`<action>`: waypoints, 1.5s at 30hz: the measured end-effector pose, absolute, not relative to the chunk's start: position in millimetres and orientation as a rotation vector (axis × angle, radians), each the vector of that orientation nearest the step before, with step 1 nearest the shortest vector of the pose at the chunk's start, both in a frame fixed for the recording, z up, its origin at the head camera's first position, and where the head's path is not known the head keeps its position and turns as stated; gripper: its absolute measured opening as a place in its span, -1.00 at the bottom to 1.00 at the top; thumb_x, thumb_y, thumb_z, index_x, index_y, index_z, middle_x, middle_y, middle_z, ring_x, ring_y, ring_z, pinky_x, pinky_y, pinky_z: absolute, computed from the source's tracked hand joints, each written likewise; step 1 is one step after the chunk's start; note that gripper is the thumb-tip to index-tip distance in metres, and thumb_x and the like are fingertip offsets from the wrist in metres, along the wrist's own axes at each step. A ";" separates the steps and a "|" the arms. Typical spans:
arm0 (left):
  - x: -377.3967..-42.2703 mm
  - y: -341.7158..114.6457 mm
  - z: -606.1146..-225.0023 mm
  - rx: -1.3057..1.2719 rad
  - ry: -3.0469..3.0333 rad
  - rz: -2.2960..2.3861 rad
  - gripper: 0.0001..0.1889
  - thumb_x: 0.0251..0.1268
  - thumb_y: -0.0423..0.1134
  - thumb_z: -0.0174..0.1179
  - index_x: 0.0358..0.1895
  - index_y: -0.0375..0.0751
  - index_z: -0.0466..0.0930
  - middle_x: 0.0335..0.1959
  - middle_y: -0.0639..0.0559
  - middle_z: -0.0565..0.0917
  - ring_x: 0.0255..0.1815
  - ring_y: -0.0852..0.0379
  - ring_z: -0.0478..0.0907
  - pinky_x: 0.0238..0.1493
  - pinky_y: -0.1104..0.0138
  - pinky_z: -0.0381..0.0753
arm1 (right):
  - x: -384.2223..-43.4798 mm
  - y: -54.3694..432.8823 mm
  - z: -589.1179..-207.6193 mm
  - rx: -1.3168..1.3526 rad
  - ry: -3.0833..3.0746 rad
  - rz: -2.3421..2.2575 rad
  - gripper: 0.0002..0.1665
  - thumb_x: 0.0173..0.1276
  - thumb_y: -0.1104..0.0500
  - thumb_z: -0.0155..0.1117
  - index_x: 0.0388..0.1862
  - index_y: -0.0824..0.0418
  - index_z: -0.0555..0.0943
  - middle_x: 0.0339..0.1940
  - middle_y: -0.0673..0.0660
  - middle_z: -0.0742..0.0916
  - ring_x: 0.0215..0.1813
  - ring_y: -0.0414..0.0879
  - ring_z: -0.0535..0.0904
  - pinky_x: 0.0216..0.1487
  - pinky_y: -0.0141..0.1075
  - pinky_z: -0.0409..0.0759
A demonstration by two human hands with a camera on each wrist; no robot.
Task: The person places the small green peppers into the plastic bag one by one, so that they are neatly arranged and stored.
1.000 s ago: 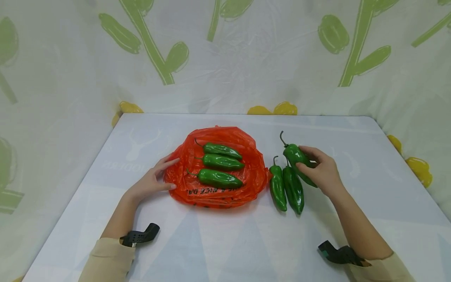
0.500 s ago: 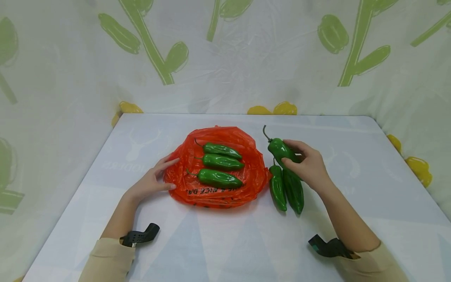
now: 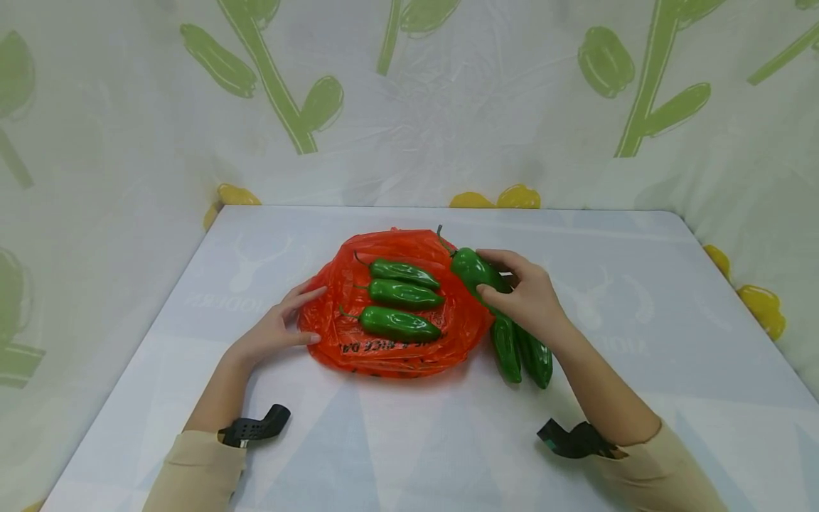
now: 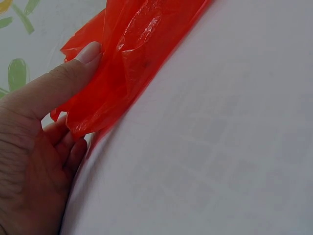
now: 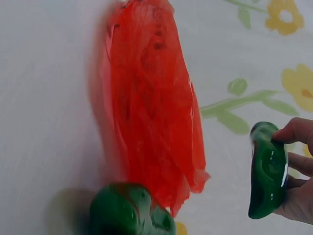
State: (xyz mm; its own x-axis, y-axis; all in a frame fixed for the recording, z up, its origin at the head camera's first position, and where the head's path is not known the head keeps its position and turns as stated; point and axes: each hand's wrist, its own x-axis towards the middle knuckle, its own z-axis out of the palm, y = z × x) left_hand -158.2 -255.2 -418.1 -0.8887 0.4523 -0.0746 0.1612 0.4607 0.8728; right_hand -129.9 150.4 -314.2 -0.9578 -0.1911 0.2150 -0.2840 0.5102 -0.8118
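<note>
My left hand (image 3: 284, 323) rests at the left side of an open red plastic bag (image 3: 457, 341), fingers and thumb spread and touching its edge. In the left wrist view the thumb (image 4: 73, 76) lies against the plastic, with the other fingers partly hidden behind it. Three green chili peppers (image 3: 402, 323) lie side by side in the bag. My right hand (image 3: 527, 295) grips another green chili pepper (image 3: 472, 269) between thumb and fingers, its stem end over the bag's right rim. In the right wrist view this pepper (image 5: 268, 171) hangs above the table.
Two more green chili peppers (image 3: 505, 355) lie on the white table (image 3: 409, 441) just right of the bag, partly covered by the right hand. A curtain with green plant prints (image 3: 416, 128) stands behind the table. Black wrist cameras (image 3: 256, 427) sit on both forearms.
My right hand has carried its chili pepper leftward, from above the two loose peppers to the bag's right rim. The left hand, the bag and the peppers in it stay put.
</note>
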 end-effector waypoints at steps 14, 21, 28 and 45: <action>-159.4 -254.2 -417.8 0.515 2.413 1.394 -0.20 0.04 -0.18 0.36 0.42 0.01 0.22 0.54 -0.04 -0.10 0.51 -0.22 -0.19 0.32 -0.27 0.09 | -127.4 106.9 -320.2 0.656 -2.630 1.493 -0.45 0.18 0.35 0.28 0.20 0.24 0.50 0.11 0.16 0.62 -0.02 0.00 0.55 -0.06 -0.17 0.64; -159.8 -255.4 -418.0 0.510 2.415 1.384 -0.19 0.04 -0.17 0.36 0.42 0.02 0.22 0.54 -0.03 -0.09 0.51 -0.23 -0.19 0.31 -0.27 0.11 | -122.1 84.2 -327.5 0.752 -2.676 1.476 -0.44 0.17 0.31 0.32 0.20 0.20 0.50 0.14 0.13 0.60 0.10 0.00 0.53 -0.01 -0.15 0.64; -159.2 -257.4 -416.8 0.510 2.425 1.368 -0.20 0.05 -0.16 0.36 0.42 0.04 0.23 0.54 -0.03 -0.08 0.51 -0.23 -0.18 0.30 -0.30 0.09 | -117.6 66.2 -338.9 0.853 -2.733 1.472 -0.46 0.17 0.30 0.32 0.18 0.17 0.51 0.13 0.08 0.60 0.16 -0.04 0.49 0.08 -0.17 0.60; -158.7 -255.6 -416.9 0.531 2.416 1.386 -0.19 0.04 -0.18 0.35 0.42 -0.02 0.22 0.53 -0.09 -0.09 0.50 -0.26 -0.19 0.29 -0.29 0.11 | -109.3 50.2 -359.1 0.974 -2.879 1.333 -0.47 0.15 0.33 0.33 0.15 0.19 0.54 0.12 0.12 0.61 0.18 -0.01 0.47 0.04 -0.18 0.62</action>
State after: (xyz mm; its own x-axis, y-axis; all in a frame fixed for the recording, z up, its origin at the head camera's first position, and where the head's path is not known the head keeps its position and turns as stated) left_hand -158.7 -255.6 -416.9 -0.8849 0.4592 -0.0778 0.1647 0.4648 0.8700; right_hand -109.3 50.2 -359.1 -0.8135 -0.5759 0.0807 -0.4342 0.5091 -0.7431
